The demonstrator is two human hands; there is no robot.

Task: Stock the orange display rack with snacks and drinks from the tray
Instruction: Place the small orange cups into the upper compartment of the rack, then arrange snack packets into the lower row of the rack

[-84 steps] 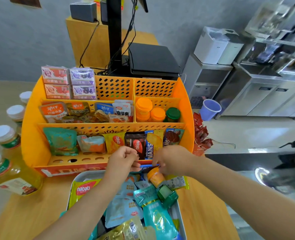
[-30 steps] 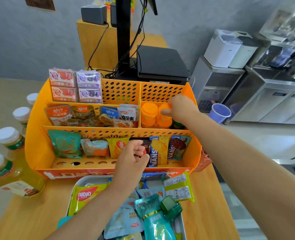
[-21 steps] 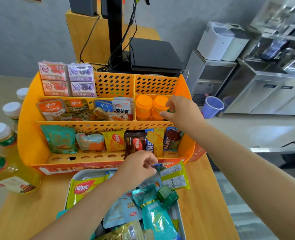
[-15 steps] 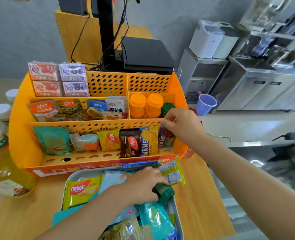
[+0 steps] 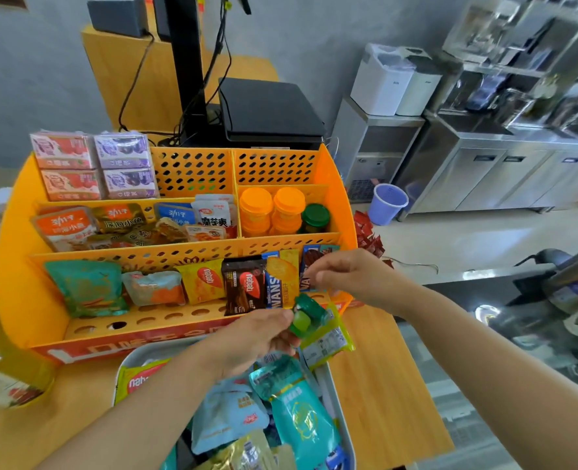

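Note:
The orange display rack stands on the wooden counter, its tiers holding boxes, snack packets and orange and green lidded cups. The grey tray in front of it is full of snack packets. My left hand holds a small green lidded cup above the tray's far edge, just before the rack's lowest tier. My right hand hovers a little above and right of that cup, fingers loosely curled with nothing in them.
Juice bottles stand left of the rack. A black till and cables sit behind it. Red sachets lie right of the rack. The counter's edge runs close on the right, with a purple bin on the floor beyond.
My left hand picked the green cup out of the tray and lifted it toward the rack. My right hand came down from the cup compartment to just above it.

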